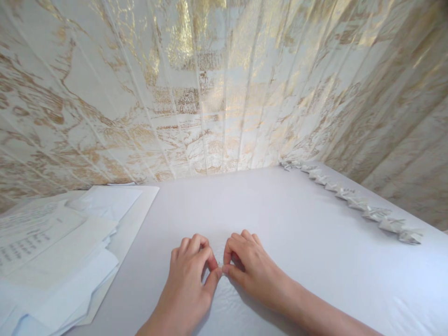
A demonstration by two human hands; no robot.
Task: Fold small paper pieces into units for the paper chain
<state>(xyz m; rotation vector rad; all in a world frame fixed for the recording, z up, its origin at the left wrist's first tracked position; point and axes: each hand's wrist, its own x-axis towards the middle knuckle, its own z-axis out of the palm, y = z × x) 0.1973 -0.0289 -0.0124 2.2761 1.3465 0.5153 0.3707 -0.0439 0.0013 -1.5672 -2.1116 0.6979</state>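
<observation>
My left hand (193,270) and my right hand (247,261) meet at the front middle of the white table (252,205). Thumb and index finger are pinched together on each, and the two pinches almost touch. Between the fingertips there is a tiny pale bit, too small and too hidden for me to name. Under and around the hands the tabletop looks wrinkled or textured.
To the left lies a loose pile of paper sheets (70,261), some with printed text. Along the right edge runs a row of several small folded paper pieces (357,201). A curtain (217,93) with gold patterns hangs behind the table.
</observation>
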